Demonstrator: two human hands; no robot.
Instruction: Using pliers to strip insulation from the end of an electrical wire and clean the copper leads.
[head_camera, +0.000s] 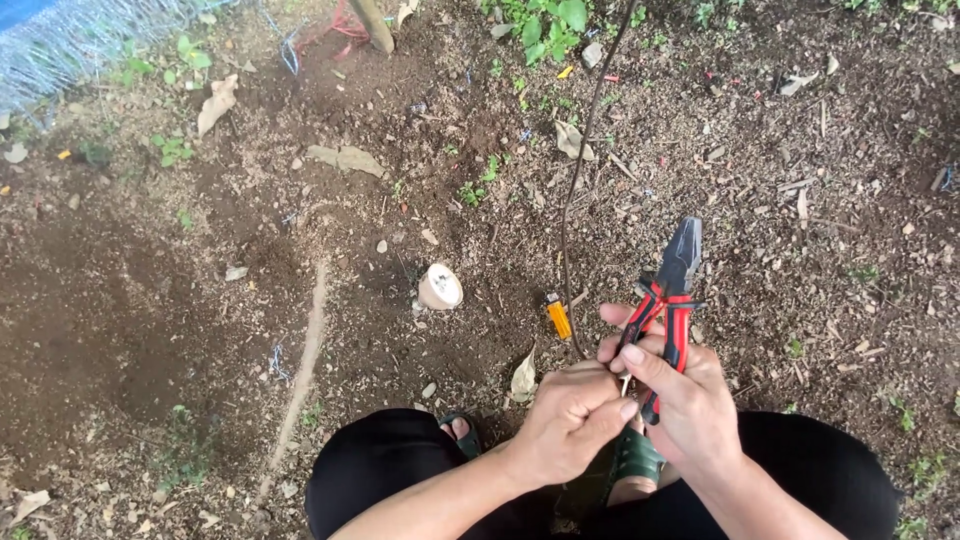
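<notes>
My right hand (690, 395) grips a pair of pliers (672, 290) with red and black handles, its dark jaws pointing up and away from me. My left hand (572, 415) is closed beside it, thumb and fingers pinching the near end of a thin dark wire (572, 200). The wire runs from my hands up across the soil and out of the top of the view. Both hands touch each other above my knees, which are covered in black cloth.
Bare brown soil (200, 300) with dry leaves and small weeds lies all around. A small white cup-like cap (439, 287) and an orange lighter (558, 318) lie just beyond my hands. Blue netting (70, 40) sits at the top left. My sandalled foot (460, 430) shows below.
</notes>
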